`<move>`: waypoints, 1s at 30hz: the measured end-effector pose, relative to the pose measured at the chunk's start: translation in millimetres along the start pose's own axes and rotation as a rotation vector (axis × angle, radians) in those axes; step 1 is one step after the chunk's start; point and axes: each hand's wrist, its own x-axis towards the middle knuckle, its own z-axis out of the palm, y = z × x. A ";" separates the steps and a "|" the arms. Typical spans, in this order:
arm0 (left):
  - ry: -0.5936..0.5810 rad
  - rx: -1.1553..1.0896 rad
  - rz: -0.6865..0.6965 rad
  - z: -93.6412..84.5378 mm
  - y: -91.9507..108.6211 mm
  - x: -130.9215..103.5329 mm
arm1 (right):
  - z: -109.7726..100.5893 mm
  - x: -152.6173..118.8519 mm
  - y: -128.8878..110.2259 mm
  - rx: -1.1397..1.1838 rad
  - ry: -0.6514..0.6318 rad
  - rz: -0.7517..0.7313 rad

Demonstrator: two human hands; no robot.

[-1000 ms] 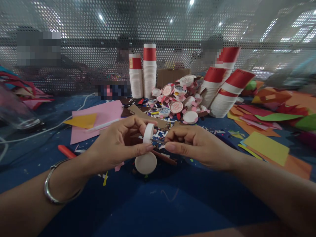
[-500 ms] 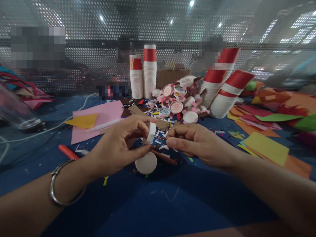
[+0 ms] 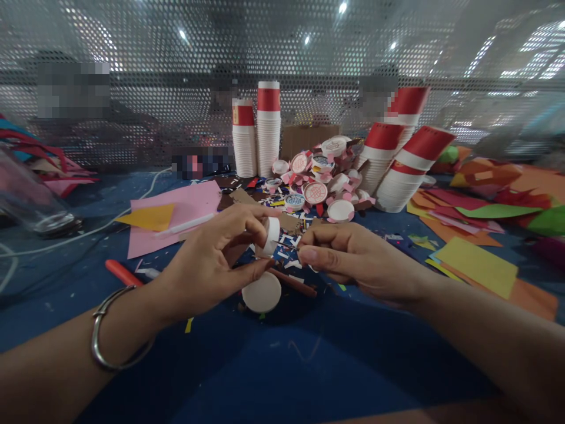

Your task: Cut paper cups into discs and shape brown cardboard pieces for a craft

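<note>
My left hand [image 3: 220, 253] pinches a small white paper cup bottom [image 3: 272, 237], a shallow round piece with a rim, turned on its side. Between the thumb and fingers of my right hand [image 3: 339, 253] is a thin dark pointed tool [image 3: 286, 245]; its tip is at the white rim, and the rest is hidden in the grip. I cannot tell what kind of tool it is. Below my left thumb a flat white disc [image 3: 262, 292] lies on the blue table, beside a brown stick [image 3: 295, 282].
Stacks of red and white paper cups [image 3: 268, 129] stand behind a heap of decorated round pieces [image 3: 315, 192]. Pink paper [image 3: 198, 200] lies left, near a red-handled tool [image 3: 121, 271]. Coloured sheets [image 3: 477, 265] lie right. A clear glass container [image 3: 48, 206] is far left.
The white cup bottom has turned slightly in my left hand, with its rim tilted a little more upright. Both hands stay in nearly the same place.
</note>
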 end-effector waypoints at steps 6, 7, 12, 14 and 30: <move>-0.016 -0.005 0.065 -0.6 -5.9 0.2 | -0.8 0.0 0.8 0.014 -0.026 -0.003; -0.021 -0.006 0.081 -0.9 -7.3 0.3 | -1.0 0.0 1.1 0.017 -0.027 -0.003; -0.024 0.000 0.108 -1.1 -9.6 0.3 | -3.2 -0.8 4.7 0.038 -0.012 0.019; -0.025 0.005 0.106 -1.1 -8.7 0.0 | -4.6 -0.7 6.2 0.044 -0.008 0.024; -0.041 0.179 0.105 -3.8 -4.3 -2.2 | -3.1 -1.0 4.8 0.084 -0.047 0.008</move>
